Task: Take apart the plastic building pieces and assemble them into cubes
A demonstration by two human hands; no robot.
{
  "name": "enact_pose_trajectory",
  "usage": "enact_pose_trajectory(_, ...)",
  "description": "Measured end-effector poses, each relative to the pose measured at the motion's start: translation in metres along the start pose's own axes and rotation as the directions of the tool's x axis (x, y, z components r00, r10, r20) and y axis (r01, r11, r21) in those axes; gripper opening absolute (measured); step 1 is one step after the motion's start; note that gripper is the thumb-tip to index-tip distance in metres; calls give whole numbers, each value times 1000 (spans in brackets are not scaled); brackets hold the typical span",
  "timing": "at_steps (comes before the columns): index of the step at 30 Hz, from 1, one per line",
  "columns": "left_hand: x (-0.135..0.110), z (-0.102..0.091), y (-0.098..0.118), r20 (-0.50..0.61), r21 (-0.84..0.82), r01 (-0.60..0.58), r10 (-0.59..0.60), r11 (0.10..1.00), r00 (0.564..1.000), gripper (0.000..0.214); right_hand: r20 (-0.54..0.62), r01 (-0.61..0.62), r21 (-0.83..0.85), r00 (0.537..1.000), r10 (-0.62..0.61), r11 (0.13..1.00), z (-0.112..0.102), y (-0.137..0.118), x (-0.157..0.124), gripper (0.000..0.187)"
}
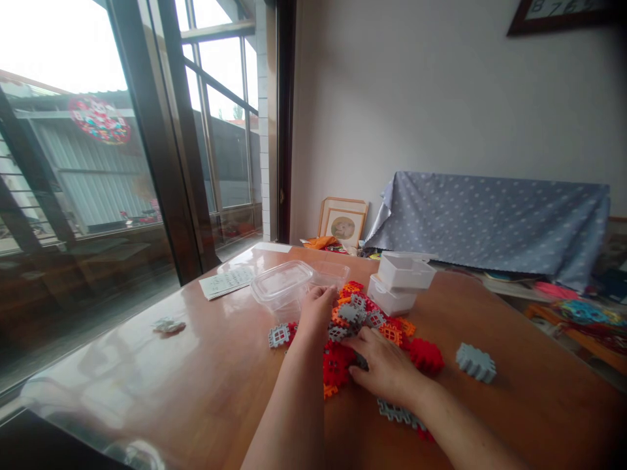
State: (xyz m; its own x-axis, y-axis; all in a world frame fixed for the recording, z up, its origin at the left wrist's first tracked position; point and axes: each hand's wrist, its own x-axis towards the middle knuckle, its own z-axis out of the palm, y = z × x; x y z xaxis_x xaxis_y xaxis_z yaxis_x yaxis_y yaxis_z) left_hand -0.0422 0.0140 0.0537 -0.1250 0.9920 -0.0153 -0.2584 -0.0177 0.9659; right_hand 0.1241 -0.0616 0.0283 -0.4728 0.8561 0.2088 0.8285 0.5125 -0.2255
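A heap of plastic interlocking building pieces (337, 365) in red, orange and grey lies on the table, some with window-like openings. My left hand (317, 305) is over the far left side of the heap, its fingers closed; whatever they hold is hidden. My right hand (385, 365) reaches into the heap from the right, with thumb and fingers around a grey building piece (361, 361) that is mostly covered. A red stack of pieces (426, 354) lies just right of that hand, and a grey stack (476, 362) stands apart farther right.
White boxes (399, 281) are stacked behind the heap. Clear plastic containers (281, 284) stand at the back left, beside a sheet of paper with writing (226, 282). A small crumpled item (169, 326) lies at left. Glass panes border the table's left side.
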Motion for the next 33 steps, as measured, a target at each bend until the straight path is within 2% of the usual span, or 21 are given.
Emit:
enact_pose_trajectory(6, 1, 1, -1, 16, 0, 9, -9, 1000, 1000, 34, -2, 22, -17, 1000, -22, 1000, 4, 6, 2, 34)
enact_pose_trajectory(12, -2, 3, -1, 17, 7, -12, 12, 1000, 1000, 36, -80, 59, -44, 995, -62, 997, 2, 2, 2, 20)
enact_pose_trajectory(15, -3, 5, -2, 39, 15, -25, 25, 1000, 999, 38, -125, 44, 39, 991, -39, 998, -5, 4, -2, 23)
enact_pose_trajectory(19, -6, 11, -2, 56, 50, -24, 21, 998, 998, 35, -165, 16, 274, 986, 30, 961, -14, 17, -15, 30)
enact_pose_trajectory(23, -13, 20, 0, 106, 91, -21, 11, 996, 994, 31, -167, -79, 549, 965, 202, 832, -18, 32, -31, 40)
enact_pose_trajectory(27, -24, 30, -1, 224, 113, -45, 18, 993, 974, 33, -101, -133, 786, 936, 337, 604, -15, 41, -40, 46)
enact_pose_trajectory(30, -31, 36, -3, 349, 147, -52, -2, 988, 937, 32, -81, -160, 864, 891, 446, 477, -11, 45, -43, 49)
enact_pose_trajectory(33, -33, 39, -7, 397, 208, -81, -8, 975, 918, 28, -56, -189, 898, 848, 527, 399, -13, 48, -44, 50)
